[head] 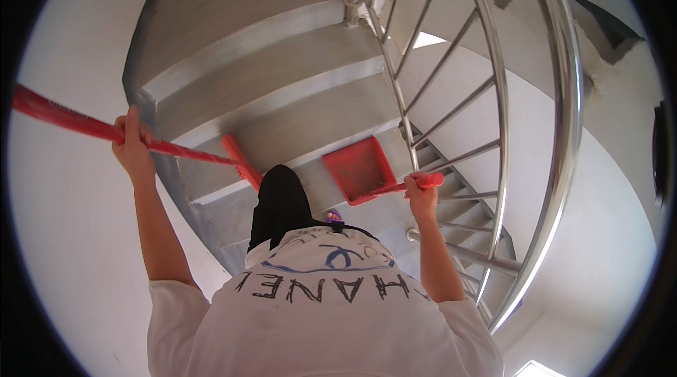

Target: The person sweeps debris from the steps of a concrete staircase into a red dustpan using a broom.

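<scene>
My left hand (133,140) grips the long red handle of a broom (197,152), out to the left near the wall. The broom's red head (240,160) lies across a concrete step, partly hidden behind my raised knee. In my right hand (422,198) is the upper end of a red dustpan's handle (431,181). The dustpan's pan (361,169) sits on a step in front of me, its open side facing up the stairs and to the left. Some dirt shows on its floor.
Grey concrete stairs (264,81) rise ahead of me. A stainless steel railing (566,86) runs along the right, with slanted bars, and a lower flight (470,207) shows through it. The white wall (69,192) borders the left. One foot in a purple sandal (334,215) stands below the pan.
</scene>
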`<state>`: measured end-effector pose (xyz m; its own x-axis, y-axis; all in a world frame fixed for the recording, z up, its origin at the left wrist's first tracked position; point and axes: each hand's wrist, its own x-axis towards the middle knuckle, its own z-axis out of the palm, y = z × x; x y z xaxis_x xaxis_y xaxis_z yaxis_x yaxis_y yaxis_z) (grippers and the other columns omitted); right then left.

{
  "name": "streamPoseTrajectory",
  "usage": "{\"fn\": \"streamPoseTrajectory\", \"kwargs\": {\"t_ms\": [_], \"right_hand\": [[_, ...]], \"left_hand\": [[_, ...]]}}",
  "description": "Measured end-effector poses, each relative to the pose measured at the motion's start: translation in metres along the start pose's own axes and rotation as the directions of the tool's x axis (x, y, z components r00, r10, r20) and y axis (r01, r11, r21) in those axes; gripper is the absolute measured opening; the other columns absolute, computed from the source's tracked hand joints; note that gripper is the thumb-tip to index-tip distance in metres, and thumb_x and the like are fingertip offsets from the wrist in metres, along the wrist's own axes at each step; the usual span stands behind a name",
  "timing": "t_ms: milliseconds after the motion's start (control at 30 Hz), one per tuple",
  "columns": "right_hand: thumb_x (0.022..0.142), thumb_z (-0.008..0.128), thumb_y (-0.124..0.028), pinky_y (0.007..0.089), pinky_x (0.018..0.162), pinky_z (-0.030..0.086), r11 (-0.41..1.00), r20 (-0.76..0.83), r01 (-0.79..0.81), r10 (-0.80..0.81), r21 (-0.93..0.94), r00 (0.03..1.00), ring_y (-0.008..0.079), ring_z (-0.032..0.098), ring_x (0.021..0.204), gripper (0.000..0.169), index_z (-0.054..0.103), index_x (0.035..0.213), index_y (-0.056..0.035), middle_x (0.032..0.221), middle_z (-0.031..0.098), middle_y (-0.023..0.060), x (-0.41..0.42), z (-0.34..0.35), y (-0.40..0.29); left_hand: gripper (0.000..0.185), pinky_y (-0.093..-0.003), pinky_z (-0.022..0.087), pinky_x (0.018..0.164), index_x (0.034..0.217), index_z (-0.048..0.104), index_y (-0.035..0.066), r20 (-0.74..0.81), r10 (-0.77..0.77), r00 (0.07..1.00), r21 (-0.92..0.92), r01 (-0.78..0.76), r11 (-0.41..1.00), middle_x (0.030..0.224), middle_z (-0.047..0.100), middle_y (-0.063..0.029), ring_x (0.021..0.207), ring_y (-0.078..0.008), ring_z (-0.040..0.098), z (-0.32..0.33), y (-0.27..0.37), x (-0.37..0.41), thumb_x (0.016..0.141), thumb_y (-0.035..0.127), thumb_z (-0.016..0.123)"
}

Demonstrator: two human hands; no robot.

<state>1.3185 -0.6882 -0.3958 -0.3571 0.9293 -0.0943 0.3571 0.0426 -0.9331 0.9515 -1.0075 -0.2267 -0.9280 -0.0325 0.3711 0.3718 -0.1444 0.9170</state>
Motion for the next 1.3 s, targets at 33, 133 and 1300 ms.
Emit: {"fn": "streamPoseTrajectory", "kwargs": {"t_ms": [33, 133, 1300], "right_hand": [[0.074, 0.061, -0.016, 0.0267, 0.050, 0.042, 1.000, 0.026, 0.004, -0.004, -0.015, 1.000, 0.0115, 0.052, 0.052, 0.013, 0.060, 0.076, -0.0031, 0.058, 0.053, 0.0030, 0.000, 0.002, -0.002], [0.076, 0.061, -0.016, 0.0263, 0.049, 0.041, 0.992, 0.142, 0.110, -0.101, -0.058, 0.985, 0.0103, 0.050, 0.052, 0.013, 0.060, 0.075, -0.0033, 0.058, 0.052, 0.0020, 0.008, 0.004, 0.006], [0.069, 0.072, -0.018, 0.0336, 0.080, 0.044, 0.883, -0.202, -0.077, -0.021, -0.462, 0.979, 0.0208, 0.052, 0.097, 0.062, 0.043, 0.123, -0.0085, 0.115, 0.048, 0.0102, -0.086, -0.029, -0.061]], "left_hand": [[0.032, -0.0235, 0.029, 0.046, 0.061, 0.040, 0.011, 0.041, -0.019, 0.999, -0.036, 0.020, 0.999, 0.051, 0.034, 0.0023, 0.046, -0.0079, 0.034, -0.005, 0.000, 0.003, 0.086, 0.023, 0.056], [0.032, -0.0240, 0.030, 0.047, 0.061, 0.039, 0.010, 0.029, -0.051, 0.998, -0.090, 0.053, 0.994, 0.051, 0.034, 0.0014, 0.046, -0.0086, 0.034, -0.011, 0.006, 0.014, 0.085, 0.021, 0.056], [0.020, -0.0242, 0.036, 0.047, 0.077, 0.061, 0.003, 0.722, -0.013, 0.692, -0.011, 0.031, 0.999, 0.055, 0.046, 0.0042, 0.052, -0.0044, 0.041, 0.164, -0.067, 0.010, 0.077, 0.022, 0.065]]}}
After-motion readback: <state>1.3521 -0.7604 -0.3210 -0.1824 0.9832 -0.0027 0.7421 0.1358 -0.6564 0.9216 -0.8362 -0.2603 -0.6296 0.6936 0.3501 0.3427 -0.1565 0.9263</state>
